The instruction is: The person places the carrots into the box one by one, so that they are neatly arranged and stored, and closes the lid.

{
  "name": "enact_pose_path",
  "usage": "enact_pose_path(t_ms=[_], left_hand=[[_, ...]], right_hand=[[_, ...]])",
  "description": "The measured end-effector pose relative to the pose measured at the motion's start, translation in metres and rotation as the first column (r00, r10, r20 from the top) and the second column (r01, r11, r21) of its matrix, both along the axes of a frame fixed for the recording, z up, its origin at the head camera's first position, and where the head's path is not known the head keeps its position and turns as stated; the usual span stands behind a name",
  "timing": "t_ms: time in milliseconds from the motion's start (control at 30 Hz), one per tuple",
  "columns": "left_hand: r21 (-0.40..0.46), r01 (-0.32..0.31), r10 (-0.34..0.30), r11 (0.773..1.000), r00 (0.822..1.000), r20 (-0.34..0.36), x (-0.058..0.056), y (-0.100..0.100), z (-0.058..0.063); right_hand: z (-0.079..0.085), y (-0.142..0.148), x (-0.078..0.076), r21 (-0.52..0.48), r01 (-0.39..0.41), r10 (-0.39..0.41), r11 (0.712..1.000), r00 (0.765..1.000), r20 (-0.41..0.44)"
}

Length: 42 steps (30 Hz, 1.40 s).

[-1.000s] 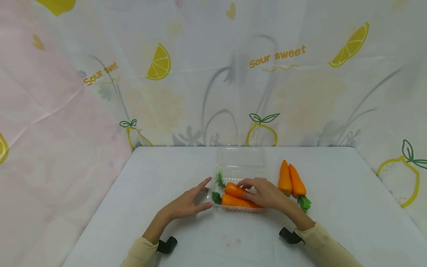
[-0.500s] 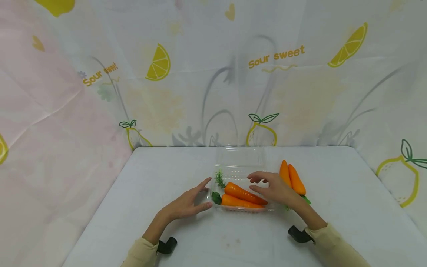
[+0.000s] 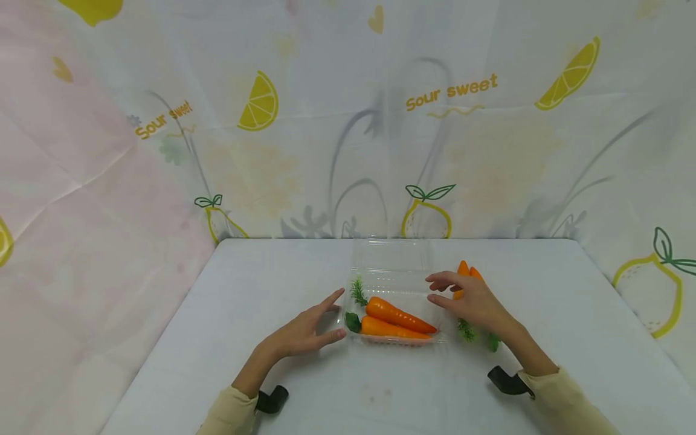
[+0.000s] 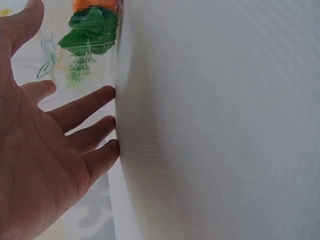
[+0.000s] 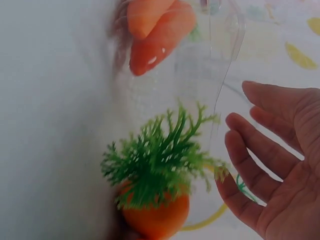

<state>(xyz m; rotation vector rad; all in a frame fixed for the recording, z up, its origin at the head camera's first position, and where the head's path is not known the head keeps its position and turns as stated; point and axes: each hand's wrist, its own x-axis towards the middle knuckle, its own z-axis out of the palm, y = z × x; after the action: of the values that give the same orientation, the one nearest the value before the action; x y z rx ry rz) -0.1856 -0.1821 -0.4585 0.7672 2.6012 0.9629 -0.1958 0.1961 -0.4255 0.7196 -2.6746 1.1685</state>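
Note:
Two orange carrots (image 3: 397, 315) with green tops lie side by side in a clear plastic box (image 3: 402, 294) whose lid (image 3: 391, 254) is folded back. At the box's left side, my left hand (image 3: 301, 331) rests with fingers spread and thumb near the corner; in the left wrist view its fingertips meet the table surface. My right hand (image 3: 473, 302) hovers right of the box, fingers loosely bent and holding nothing. Beneath it are two more carrots (image 3: 463, 267), mostly hidden in the head view. The right wrist view shows one loose carrot's feathery green top (image 5: 160, 160) close to my fingers.
A white cloth-covered table (image 3: 261, 272) bears everything. Behind it hangs a lemon-printed curtain (image 3: 326, 151), which also runs along both sides. Dark wrist-camera mounts (image 3: 273, 399) stick out at both wrists.
My right hand has let go of the upper carrot in the box and moved right, over the two loose carrots. My left hand and the box have stayed put.

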Motion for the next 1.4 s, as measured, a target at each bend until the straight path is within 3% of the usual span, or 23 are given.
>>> enact_pose_path(t_ms=[567, 900, 1200, 1400], left_hand=[[0.006, 0.005, -0.005, 1.0, 1.0, -0.017, 0.0, 0.0, 0.0], [0.01, 0.0, 0.0, 1.0, 1.0, 0.003, 0.001, 0.0, 0.002], [0.003, 0.0, 0.0, 1.0, 1.0, -0.003, 0.001, 0.0, 0.002], [0.001, 0.0, 0.0, 1.0, 1.0, -0.003, 0.0, -0.001, 0.0]], right_hand=[[-0.005, 0.033, 0.004, 0.013, 0.126, -0.125, 0.992, 0.991, -0.054], [-0.003, 0.05, 0.007, 0.042, 0.196, -0.196, 0.98, 0.981, -0.004], [-0.009, 0.059, 0.009, 0.087, 0.264, -0.261, 0.961, 0.965, -0.038], [-0.006, 0.063, 0.012, 0.139, 0.307, -0.311, 0.941, 0.95, 0.01]])
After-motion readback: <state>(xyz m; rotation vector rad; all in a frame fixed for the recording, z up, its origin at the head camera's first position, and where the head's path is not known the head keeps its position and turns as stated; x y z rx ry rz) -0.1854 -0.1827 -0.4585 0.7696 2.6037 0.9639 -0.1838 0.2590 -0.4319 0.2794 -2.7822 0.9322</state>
